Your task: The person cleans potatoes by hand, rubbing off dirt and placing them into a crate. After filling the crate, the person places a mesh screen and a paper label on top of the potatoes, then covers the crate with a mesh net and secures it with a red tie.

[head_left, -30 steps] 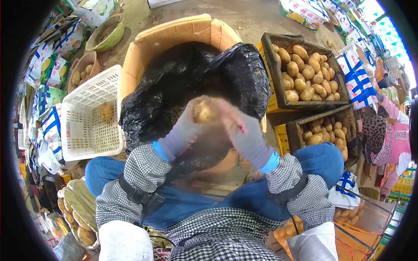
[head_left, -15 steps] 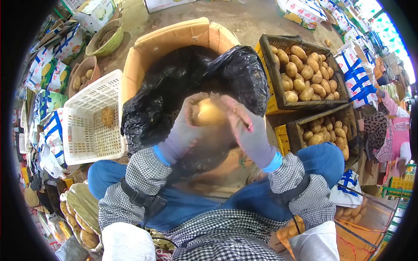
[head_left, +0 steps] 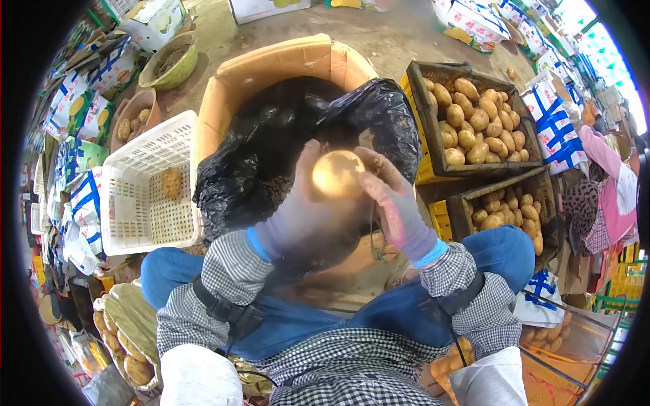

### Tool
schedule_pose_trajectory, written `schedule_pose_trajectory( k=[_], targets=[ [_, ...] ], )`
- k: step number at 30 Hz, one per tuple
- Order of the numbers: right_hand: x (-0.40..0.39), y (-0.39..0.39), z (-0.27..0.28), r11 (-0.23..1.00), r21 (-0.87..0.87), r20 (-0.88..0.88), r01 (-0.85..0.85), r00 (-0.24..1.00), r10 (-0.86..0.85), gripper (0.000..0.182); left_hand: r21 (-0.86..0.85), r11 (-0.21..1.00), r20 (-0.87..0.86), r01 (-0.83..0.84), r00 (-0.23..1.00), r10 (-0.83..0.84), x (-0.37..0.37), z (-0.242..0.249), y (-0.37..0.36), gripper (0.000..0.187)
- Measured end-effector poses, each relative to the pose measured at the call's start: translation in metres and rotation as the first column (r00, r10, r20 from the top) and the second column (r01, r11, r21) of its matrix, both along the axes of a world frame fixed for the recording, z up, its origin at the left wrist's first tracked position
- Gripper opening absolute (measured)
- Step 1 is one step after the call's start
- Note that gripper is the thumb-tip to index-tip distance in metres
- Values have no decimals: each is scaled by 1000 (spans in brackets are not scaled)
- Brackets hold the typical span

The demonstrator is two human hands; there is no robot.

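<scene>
A pale yellow potato (head_left: 337, 173) is between my two gloved hands, over the opening of a box lined with a black plastic bag (head_left: 230, 193). My left hand (head_left: 298, 210) cups it from the left and below, though blur hides part of the palm. On the right side, my right hand (head_left: 396, 206) curls its fingers against the potato's edge. Both gloves are greyish with dirty, pinkish fingers. Folded brown cardboard flaps (head_left: 271, 57) rise around the bag's far side.
At left, a white plastic crate (head_left: 112, 203) holds one potato. Two dark-rimmed crates (head_left: 440, 115) of potatoes stand at right. A green basin (head_left: 177, 74) and a brown tub (head_left: 154, 111) sit at far left. A person in pink (head_left: 613, 189) is at the far right.
The potato has shifted slightly right and up, turning to show more of its surface. My right hand's fingers have come down from over its top to its right side.
</scene>
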State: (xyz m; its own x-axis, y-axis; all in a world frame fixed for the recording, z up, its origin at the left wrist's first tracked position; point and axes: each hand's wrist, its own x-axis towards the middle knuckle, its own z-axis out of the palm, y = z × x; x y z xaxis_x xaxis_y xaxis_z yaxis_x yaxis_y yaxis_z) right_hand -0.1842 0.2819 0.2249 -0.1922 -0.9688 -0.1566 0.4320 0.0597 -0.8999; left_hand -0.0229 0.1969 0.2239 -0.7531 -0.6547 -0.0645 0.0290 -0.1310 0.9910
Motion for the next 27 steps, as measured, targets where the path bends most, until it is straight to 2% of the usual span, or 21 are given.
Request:
schedule_pose_trajectory(
  k=[2,4,5,6,8,9,12,13,16,17,18,19,20,21,22,24,26,27],
  targets=[
    [2,1,9,999,-38,-86,-9,996,5,46,367,930,-72,33,997,-7,4,-5,-4,70],
    [-3,-3,-2,995,-50,-332,87,938,-99,46,553,822,-279,135,960,30,5,17,-5,53],
    [-6,-1,-4,992,-37,-360,117,925,-123,46,628,752,-375,201,925,66,6,23,-5,45],
    [-9,0,-3,989,-23,-388,148,910,-146,46,628,752,-380,200,922,73,7,25,-5,46],
    [-11,5,21,983,63,-264,174,952,-151,46,629,752,-391,200,917,83,8,27,-4,47],
    [-6,5,19,982,13,-225,189,957,-181,45,630,752,-394,192,914,96,8,25,-4,48],
    [5,11,12,996,78,-318,52,948,-24,48,617,770,-383,165,917,111,7,13,0,51],
    [8,7,0,996,-54,-294,65,953,-78,48,603,782,-365,156,926,97,7,10,2,53],
    [12,13,0,999,30,-448,40,894,-22,46,574,813,-295,98,951,94,5,3,6,57],
    [13,12,-7,992,-128,-548,2,833,-73,45,562,824,-270,73,958,99,5,1,6,59],
    [14,10,-18,959,-277,-631,-52,763,-141,44,558,821,-336,118,937,93,6,-9,5,61],
    [14,10,-21,939,-334,-670,-87,722,-171,43,551,818,-399,163,913,88,10,-20,4,64],
    [14,10,-24,913,-388,-703,-122,680,-208,42,541,827,-390,152,917,87,12,-29,4,65],
    [13,11,-23,923,-365,-712,-122,675,-193,41,531,836,-380,141,921,86,12,-31,4,67],
    [13,11,-21,931,-344,-720,-119,671,-180,41,511,856,-294,80,952,87,12,-31,3,68],
    [7,3,-13,981,-189,-640,52,751,-163,43,417,909,-159,-16,983,90,9,-26,3,70],
    [4,1,-11,984,-149,-624,97,763,-170,42,268,960,-61,-85,993,105,4,-17,5,76],
    [5,2,-15,979,-193,-649,66,740,-178,41,261,964,-73,-57,994,78,5,-13,5,76]
  ],
)
